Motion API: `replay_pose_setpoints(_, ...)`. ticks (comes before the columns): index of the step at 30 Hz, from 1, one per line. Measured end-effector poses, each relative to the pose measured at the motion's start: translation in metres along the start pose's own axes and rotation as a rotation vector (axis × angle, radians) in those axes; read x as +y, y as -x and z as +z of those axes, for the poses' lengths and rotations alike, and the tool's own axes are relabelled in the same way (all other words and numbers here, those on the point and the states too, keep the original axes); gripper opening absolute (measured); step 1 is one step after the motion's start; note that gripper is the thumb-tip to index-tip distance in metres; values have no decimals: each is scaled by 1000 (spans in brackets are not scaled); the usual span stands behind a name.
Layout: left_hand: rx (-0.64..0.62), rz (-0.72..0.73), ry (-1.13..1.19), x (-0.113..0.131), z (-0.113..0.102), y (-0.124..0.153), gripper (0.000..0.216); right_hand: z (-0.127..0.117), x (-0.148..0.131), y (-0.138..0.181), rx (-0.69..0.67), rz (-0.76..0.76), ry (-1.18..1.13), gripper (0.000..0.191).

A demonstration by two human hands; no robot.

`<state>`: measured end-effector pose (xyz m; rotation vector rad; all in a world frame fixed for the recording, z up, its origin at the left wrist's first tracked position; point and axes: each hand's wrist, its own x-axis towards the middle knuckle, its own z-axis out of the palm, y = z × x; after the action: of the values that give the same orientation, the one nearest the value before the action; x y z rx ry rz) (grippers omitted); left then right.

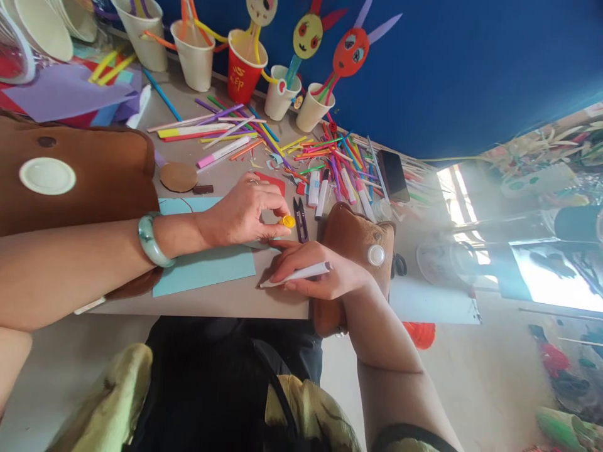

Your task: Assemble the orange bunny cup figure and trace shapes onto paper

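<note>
Wall point(424, 94), deep blue, stands behind the work; to the right the room runs into haze and glare, blurred, above pale floor point(447, 395). Tabletop point(235, 304) grey-beige, crowded along its far side. Two brown padded pieces flank the work: the left one point(85, 207), bearing a white disc point(47, 176), partly covered by the left forearm; the right one point(346, 226), with a white knob point(375, 255), under the right wrist. Light-blue sheet point(207, 270) flat between, the same forearm crossing it and hiding its middle. Five paper cups in a row at the back, the middle one point(245, 72) red, the others white; stick stems rise from them, three topped with drawn faces. Left grip point(240, 210) narrow, a yellow disc pinched between thumb and finger; right grip point(336, 276) closed round a white marker, tip pointing left and down near the tabletop's front edge, contact hard to tell. Dark phone point(393, 176) far right, beyond the right padded piece. Loose coloured sticks point(313, 154) and markers heaped between cups and hands. Dark snips point(300, 220) just right of the yellow disc point(288, 221), smallest item noted, held above the tabletop.
</note>
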<state>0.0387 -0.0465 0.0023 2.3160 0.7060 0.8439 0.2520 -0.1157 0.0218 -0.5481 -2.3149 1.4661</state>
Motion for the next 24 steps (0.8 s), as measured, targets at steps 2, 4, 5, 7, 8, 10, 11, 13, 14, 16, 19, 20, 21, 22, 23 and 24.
replay_pose_setpoints(2, 3, -4, 3, 0, 0, 0, 19, 0, 0, 1, -2, 5, -5, 22)
replay_pose_setpoints(4, 6, -8, 6, 0, 0, 0, 20, -1, 0, 1, -4, 8, -5, 22)
replay_pose_setpoints(5, 8, -9, 6, 0, 0, 0, 20, -1, 0, 2, -4, 9, -3, 22)
replay_pose_setpoints(7, 14, -7, 6, 0, 1, 0, 21, -1, 1, 2, -3, 14, -3, 21)
replay_pose_setpoints(8, 17, -4, 7, 0, 1, 1, 21, -1, 1, 2, -4, 19, -6, 21)
replay_pose_setpoints(10, 24, 1, 11, -1, 1, 1, 22, -1, 1, 3, -6, 28, -14, 22)
replay_pose_setpoints(11, 29, 4, 13, -1, 2, 1, 22, -1, 1, 3, -7, 33, -17, 22)
replay_pose_setpoints(13, 36, 8, 16, -1, 2, 2, 23, -1, 1, 4, -7, 40, -19, 23)
replay_pose_setpoints(14, 36, 8, 16, -2, 3, 2, 24, -1, 1, 4, -5, 42, -19, 23)
replay_pose_setpoints(16, 34, 10, 15, -2, 3, 3, 25, -1, 1, 4, -3, 43, -20, 23)
replay_pose_setpoints(19, 40, 15, 16, -3, 4, 3, 26, -1, 1, 4, 5, 35, -23, 22)
replay_pose_setpoints(20, 44, 15, 17, -3, 4, 3, 26, -1, 1, 4, 6, 33, -24, 22)
replay_pose_setpoints(21, 46, 12, 18, -3, 5, 3, 27, -1, 1, 3, 6, 34, -24, 22)
replay_pose_setpoints(22, 46, 8, 19, -3, 5, 3, 27, -1, 1, 3, 6, 36, -25, 22)
replay_pose_setpoints(23, 45, 4, 19, -3, 5, 3, 28, 0, 1, 3, 7, 40, -26, 23)
replay_pose_setpoints(24, 46, 2, 21, -3, 5, 3, 28, 0, 1, 3, 7, 43, -27, 23)
